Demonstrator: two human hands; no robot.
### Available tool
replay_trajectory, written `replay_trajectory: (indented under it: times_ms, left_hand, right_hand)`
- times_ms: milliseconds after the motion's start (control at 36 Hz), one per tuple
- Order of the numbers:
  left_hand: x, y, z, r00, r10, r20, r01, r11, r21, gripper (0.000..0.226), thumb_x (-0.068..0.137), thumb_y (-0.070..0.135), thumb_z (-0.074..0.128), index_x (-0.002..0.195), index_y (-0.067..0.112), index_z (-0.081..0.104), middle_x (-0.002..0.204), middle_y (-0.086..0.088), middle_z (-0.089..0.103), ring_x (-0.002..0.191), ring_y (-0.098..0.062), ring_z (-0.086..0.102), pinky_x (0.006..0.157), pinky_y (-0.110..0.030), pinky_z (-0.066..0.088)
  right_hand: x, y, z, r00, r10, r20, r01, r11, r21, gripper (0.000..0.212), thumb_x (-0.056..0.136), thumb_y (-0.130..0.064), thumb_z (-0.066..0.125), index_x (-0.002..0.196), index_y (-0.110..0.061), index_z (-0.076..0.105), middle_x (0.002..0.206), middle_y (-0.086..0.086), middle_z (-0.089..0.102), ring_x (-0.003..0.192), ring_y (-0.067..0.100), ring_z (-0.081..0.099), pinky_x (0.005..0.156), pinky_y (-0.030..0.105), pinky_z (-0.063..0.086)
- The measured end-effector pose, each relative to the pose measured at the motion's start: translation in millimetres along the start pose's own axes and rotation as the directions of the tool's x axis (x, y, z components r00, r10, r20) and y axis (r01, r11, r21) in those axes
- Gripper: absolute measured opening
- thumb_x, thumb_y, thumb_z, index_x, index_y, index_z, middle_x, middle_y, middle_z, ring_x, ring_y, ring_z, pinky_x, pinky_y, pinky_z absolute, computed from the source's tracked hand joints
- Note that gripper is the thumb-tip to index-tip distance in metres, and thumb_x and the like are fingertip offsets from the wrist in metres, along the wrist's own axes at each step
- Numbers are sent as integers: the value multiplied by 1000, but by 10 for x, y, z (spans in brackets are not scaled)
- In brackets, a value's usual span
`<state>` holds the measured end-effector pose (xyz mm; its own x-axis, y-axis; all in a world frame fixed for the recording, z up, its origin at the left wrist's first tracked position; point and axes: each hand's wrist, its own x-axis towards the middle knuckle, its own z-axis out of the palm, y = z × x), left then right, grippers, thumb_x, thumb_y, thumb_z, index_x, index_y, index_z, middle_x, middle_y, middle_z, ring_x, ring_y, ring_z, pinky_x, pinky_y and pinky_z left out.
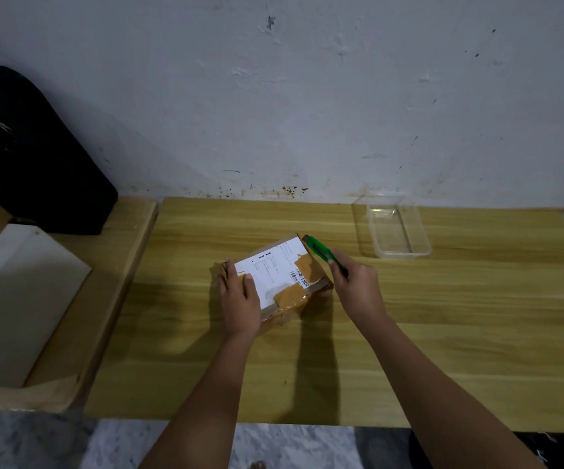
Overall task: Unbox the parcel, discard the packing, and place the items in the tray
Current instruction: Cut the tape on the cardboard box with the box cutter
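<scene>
Left hand (240,301): flat, fingers spread, pressing the brown taped cardboard parcel (279,280).
Right hand (355,286): closed round the green utility knife (323,252).
Knife axis: tip points far-left, at parcel's far corner.
Clear plastic tray (396,228): well apart, far-right.

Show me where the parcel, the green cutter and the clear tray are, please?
parcel (274,272): head view, on its white shipping label.
green cutter (318,249): head view, on the green body beyond the right hand.
clear tray (396,228): head view, on its bare floor.
</scene>
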<state>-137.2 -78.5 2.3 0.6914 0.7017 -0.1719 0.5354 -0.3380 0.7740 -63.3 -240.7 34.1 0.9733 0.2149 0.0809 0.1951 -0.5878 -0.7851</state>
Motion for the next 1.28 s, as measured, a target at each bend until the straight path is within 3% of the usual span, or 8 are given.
replay_trajectory:
  times_ms: [111, 194, 667, 1056, 1278]
  left_hand:
    - [17, -16, 22, 1000, -3, -8, 3, 1000, -13, 53, 100, 29, 33, 149, 23, 14, 156, -13, 13, 140, -31, 23, 104, -37, 32]
    - [25, -26, 37, 1000, -5, -14, 5, 1000, -26, 53, 100, 28, 34, 148, 23, 14, 156, -13, 15, 140, -31, 22, 105, -37, 31]
    - [58, -56, 53, 1000, -28, 10, 28, 1000, -7, 54, 99, 32, 33, 149, 27, 11, 152, -14, 24, 136, -34, 28, 102, -42, 36]
    - [22, -20, 34, 999, -34, -7, 34, 999, 36, 54, 100, 32, 33, 149, 26, 13, 143, -20, 36, 126, -35, 40, 95, -39, 39]
    - [22, -22, 39, 999, -42, -11, 42, 999, 18, 54, 99, 32, 34, 148, 26, 13, 143, -20, 36, 124, -35, 42, 93, -39, 41]
  right_hand:
    - [8, 3, 2, 1000, -22, -19, 22, 1000, -13, 30, 93, -13, 51, 122, -12, 59, 61, 9, 57, 46, 10, 44, 43, 15, 35]
    - [-19, 29, 17, 999, -27, -34, 27, 1000, -7, 31, 92, -13, 52, 122, -10, 59, 61, 8, 58, 51, 16, 48, 51, 27, 38]
    - [3, 33, 86, 999, -46, -12, 46, 999, -11, 33, 92, -14, 52, 125, -11, 56, 62, 9, 59, 52, 16, 48, 52, 31, 38]
    - [79, -11, 75, 995, -104, -2, 102, 984, -149, 34, 92, -14, 49, 126, -13, 55, 71, 17, 66, 60, 28, 58, 55, 34, 43]
    - [36, -23, 69, 995, -105, 4, 103, 972, -213, 34, 91, -14, 49, 124, -12, 56, 69, 19, 66, 60, 33, 60, 55, 46, 52]
